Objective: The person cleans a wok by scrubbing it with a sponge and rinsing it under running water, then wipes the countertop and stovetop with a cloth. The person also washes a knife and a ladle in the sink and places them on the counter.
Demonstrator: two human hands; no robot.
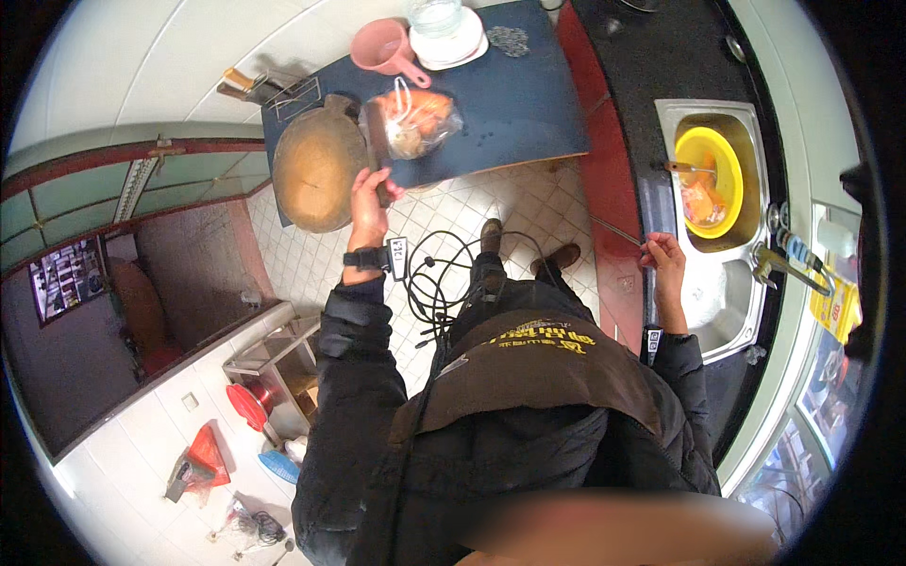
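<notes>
My left hand (371, 201) is closed round the handle of a dark-bladed kitchen knife (376, 138). The blade lies between a round wooden chopping board (318, 170) and a clear plastic bag of orange-coloured food (425, 117), both on the blue-topped table (524, 127). At the counter's edge, my right hand (664, 260) pinches what looks like a thin rod (616, 230), which points away to the left over the red cabinet front. Beyond that hand, a yellow basin (732, 184) with orange pieces and a wooden-handled utensil (681, 167) sits in the steel sink (669, 113).
A pink dipper (379, 48), a white scale-like object (453, 46) and a wire knife rack (297, 95) stand at the table's back. Looped black cable (425, 283) hangs before my legs. The sink's second bowl (718, 293) and tap (768, 262) are at the right.
</notes>
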